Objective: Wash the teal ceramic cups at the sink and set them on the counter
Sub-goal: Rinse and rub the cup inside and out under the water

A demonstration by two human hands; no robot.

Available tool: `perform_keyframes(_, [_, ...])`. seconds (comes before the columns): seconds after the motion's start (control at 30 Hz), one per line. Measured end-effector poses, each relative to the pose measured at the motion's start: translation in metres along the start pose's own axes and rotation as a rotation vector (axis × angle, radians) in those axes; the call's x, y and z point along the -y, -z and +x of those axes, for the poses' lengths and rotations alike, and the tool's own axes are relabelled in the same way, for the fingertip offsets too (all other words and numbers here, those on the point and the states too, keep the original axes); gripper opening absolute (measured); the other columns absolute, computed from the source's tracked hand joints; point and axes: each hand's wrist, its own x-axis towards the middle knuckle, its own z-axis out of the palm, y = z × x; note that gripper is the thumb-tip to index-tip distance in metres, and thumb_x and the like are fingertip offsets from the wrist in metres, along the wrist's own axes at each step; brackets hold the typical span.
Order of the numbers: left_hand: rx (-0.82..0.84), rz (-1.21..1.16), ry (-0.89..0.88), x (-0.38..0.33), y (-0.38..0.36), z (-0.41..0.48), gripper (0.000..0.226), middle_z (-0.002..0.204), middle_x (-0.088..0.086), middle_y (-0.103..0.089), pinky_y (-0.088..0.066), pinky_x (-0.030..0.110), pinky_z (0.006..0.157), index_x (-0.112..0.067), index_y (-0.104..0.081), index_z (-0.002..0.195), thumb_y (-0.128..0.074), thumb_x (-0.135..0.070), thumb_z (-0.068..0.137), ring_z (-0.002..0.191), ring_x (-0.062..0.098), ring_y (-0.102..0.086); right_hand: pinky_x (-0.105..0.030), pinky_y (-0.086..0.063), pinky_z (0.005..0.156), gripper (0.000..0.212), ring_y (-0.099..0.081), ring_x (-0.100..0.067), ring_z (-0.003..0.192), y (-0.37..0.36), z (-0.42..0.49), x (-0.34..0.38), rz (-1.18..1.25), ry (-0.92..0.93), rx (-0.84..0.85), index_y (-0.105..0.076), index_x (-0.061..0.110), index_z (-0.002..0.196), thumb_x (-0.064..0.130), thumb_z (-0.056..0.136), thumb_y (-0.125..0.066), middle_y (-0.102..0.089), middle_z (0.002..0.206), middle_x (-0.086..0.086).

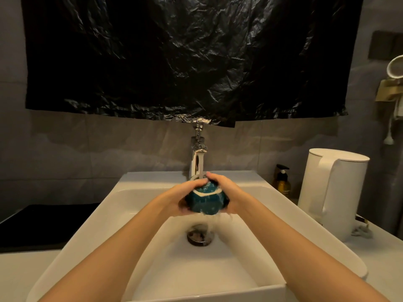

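A teal ceramic cup [206, 201] with a pale rim is held over the white sink basin [139, 219], under the running chrome tap [198, 158]. My left hand [184, 196] grips its left side and my right hand [226, 192] grips its right side, fingers curled over the top. Water spills off the bottom of the cup toward the drain [199, 235]. Only this one cup is in view.
A white electric kettle [335, 192] stands on the counter at the right, with an amber pump bottle [283, 182] behind it. A black mat [43, 225] lies on the counter at the left. A black plastic sheet [185, 57] hangs on the wall above the tap.
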Motion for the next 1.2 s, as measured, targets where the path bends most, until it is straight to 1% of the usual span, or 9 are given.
perform_keyframes(0.1, [-0.017,-0.078,-0.024,0.000,-0.004,-0.002,0.031,0.099,0.014,-0.067,-0.055,0.038,0.066,-0.010,-0.060,0.108,-0.063,-0.033,0.087,0.088,0.029,-0.063,-0.035,-0.055,0.064,0.043,-0.064,-0.026,0.087,0.000,-0.003,0.001,0.098,-0.007,0.054,-0.063,0.013,0.102,0.054,0.090,-0.052,-0.069,0.096,-0.011])
perform_keyframes(0.2, [-0.070,-0.228,-0.054,-0.004,0.003,-0.003,0.025,0.090,0.013,-0.066,-0.051,0.037,0.062,-0.010,-0.062,0.102,-0.059,-0.033,0.089,0.079,0.027,-0.062,-0.037,-0.053,0.079,0.043,-0.063,-0.027,0.098,-0.006,-0.001,0.003,0.288,0.075,0.204,-0.063,0.007,0.113,0.042,0.098,-0.044,-0.067,0.112,-0.015])
perform_keyframes(0.37, [-0.142,-0.318,-0.048,-0.007,0.014,-0.006,0.025,0.083,0.012,-0.062,-0.048,0.032,0.059,-0.008,-0.060,0.092,-0.061,-0.032,0.086,0.074,0.025,-0.059,-0.031,-0.054,0.084,0.034,-0.063,-0.024,0.101,-0.010,-0.002,0.001,0.360,0.196,0.361,-0.058,0.000,0.123,0.016,0.094,-0.051,-0.066,0.111,-0.016])
perform_keyframes(0.43, [-0.156,-0.351,-0.029,-0.005,0.014,-0.005,0.025,0.083,0.013,-0.061,-0.047,0.030,0.061,-0.007,-0.059,0.089,-0.063,-0.031,0.085,0.074,0.024,-0.057,-0.031,-0.054,0.085,0.035,-0.061,-0.024,0.104,-0.011,0.001,0.000,0.324,0.238,0.342,-0.057,0.000,0.124,0.017,0.093,-0.055,-0.063,0.117,-0.017])
perform_keyframes(0.6, [-0.115,-0.285,-0.002,-0.001,0.006,0.002,0.033,0.097,0.016,-0.064,-0.053,0.037,0.070,-0.006,-0.062,0.103,-0.065,-0.032,0.083,0.088,0.030,-0.061,-0.037,-0.055,0.064,0.036,-0.064,-0.026,0.087,-0.015,0.002,-0.003,0.296,0.142,0.071,-0.061,0.011,0.109,0.041,0.099,-0.044,-0.066,0.103,-0.014])
perform_keyframes(0.87, [-0.173,-0.426,0.023,-0.003,0.012,0.001,0.027,0.088,0.014,-0.064,-0.051,0.034,0.065,-0.005,-0.059,0.098,-0.067,-0.027,0.083,0.078,0.027,-0.060,-0.035,-0.056,0.085,0.045,-0.061,-0.030,0.112,-0.017,0.007,-0.006,0.118,0.354,0.334,-0.051,0.003,0.126,0.013,0.086,-0.068,-0.059,0.125,-0.020])
perform_keyframes(1.0, [-0.149,-0.432,0.060,-0.002,0.010,-0.001,0.026,0.091,0.016,-0.061,-0.050,0.036,0.071,-0.003,-0.056,0.096,-0.066,-0.025,0.085,0.081,0.029,-0.057,-0.039,-0.054,0.091,0.055,-0.062,-0.032,0.109,-0.017,0.007,-0.008,0.030,0.424,0.279,-0.052,0.002,0.123,0.012,0.076,-0.078,-0.062,0.120,-0.022])
perform_keyframes(1.1, [-0.158,-0.395,0.067,-0.003,0.010,0.002,0.040,0.111,0.017,-0.062,-0.049,0.038,0.081,-0.004,-0.055,0.112,-0.070,-0.024,0.081,0.103,0.031,-0.057,-0.034,-0.057,0.083,0.050,-0.063,-0.028,0.105,-0.016,0.005,-0.007,0.036,0.363,0.232,-0.055,0.005,0.121,0.017,0.078,-0.077,-0.064,0.117,-0.018])
perform_keyframes(1.2, [-0.144,-0.369,0.043,-0.003,0.009,0.003,0.045,0.112,0.017,-0.065,-0.053,0.038,0.070,-0.006,-0.058,0.118,-0.071,-0.026,0.080,0.100,0.031,-0.061,-0.033,-0.059,0.072,0.044,-0.062,-0.029,0.106,-0.015,0.006,-0.006,0.166,0.209,0.196,-0.055,0.007,0.122,0.026,0.085,-0.069,-0.061,0.121,-0.018])
